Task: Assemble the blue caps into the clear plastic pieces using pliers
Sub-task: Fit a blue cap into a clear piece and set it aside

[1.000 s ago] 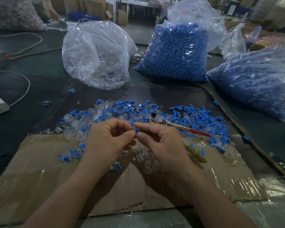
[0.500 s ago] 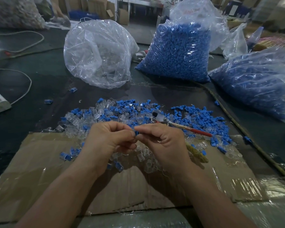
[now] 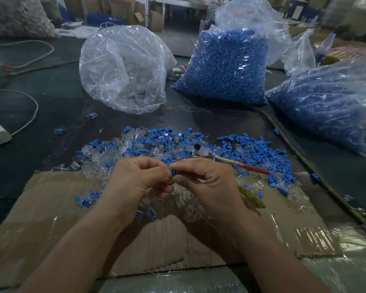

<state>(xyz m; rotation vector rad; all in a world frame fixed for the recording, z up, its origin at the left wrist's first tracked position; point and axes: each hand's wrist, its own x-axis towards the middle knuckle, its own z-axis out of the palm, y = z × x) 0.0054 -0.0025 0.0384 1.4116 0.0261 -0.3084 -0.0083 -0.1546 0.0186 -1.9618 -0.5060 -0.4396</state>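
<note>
1. Left hand (image 3: 135,180) and right hand (image 3: 209,182) meet above the cardboard (image 3: 51,218), fingers curled, both pinching one blue cap (image 3: 173,172) between their fingertips.
2. Heap of loose caps and clear pieces (image 3: 156,142) lies just beyond them.
3. Pliers (image 3: 205,151) rest on that heap, near the right hand.

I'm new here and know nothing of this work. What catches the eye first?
First, two bulging bags of blue caps at the far right, with a crumpled clear bag to their left. Nearer, a heap of loose blue caps and clear pieces spreads across the table, pliers resting on it. In front, the left hand and right hand pinch one blue cap between their fingertips.
</note>
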